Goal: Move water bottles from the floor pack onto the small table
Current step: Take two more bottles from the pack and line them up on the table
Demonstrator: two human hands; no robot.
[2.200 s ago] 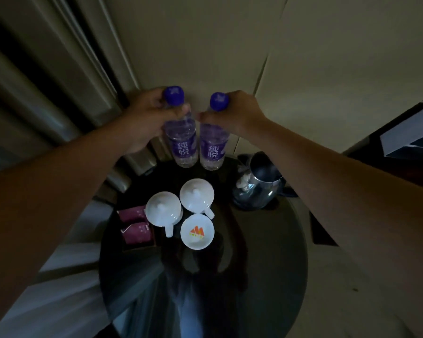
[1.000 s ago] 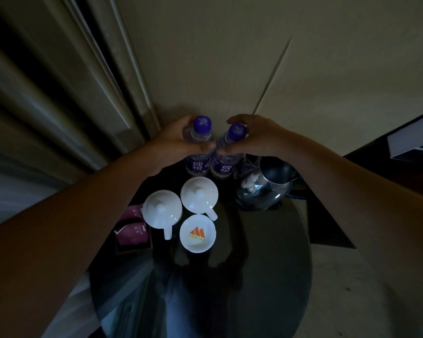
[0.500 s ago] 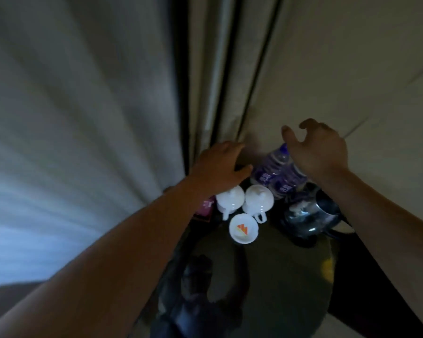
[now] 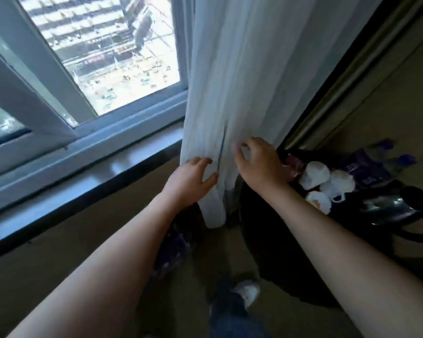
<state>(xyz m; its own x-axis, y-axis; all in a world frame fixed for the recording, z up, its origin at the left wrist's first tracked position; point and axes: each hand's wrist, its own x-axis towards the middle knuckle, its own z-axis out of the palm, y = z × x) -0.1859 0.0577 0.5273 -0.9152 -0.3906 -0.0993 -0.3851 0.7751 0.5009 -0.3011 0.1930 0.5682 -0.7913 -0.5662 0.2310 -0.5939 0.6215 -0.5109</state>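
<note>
Bottles (image 4: 366, 167) with purple labels and blue caps stand at the far edge of the table (image 4: 266, 240), at the right of the view, blurred; two caps show, close to the wall. Just beside them on the dark round top sit two white cups (image 4: 314, 173) turned upside down and a white dish (image 4: 319, 202), with a dark kettle (image 4: 391, 211) nearer the camera's right. Something purple lies on the floor (image 4: 230, 245) under the left forearm, too blurred to name with certainty.

Both hands are off the bottles and up against the sheer white curtain (image 4: 230, 93) that hangs between the window (image 4: 95, 52) and the table. Left hand (image 4: 189, 182) is spread, fingers slack, its fingertips touching the fabric's left fold. Right hand (image 4: 260, 164) has its fingers curled loosely on the fabric; whether it pinches the cloth I cannot tell. Neither hand holds a bottle.

A dark sill (image 4: 95, 176) runs below the window frame. A shoe (image 4: 246, 291) and a trouser leg show low in the middle of the view.
</note>
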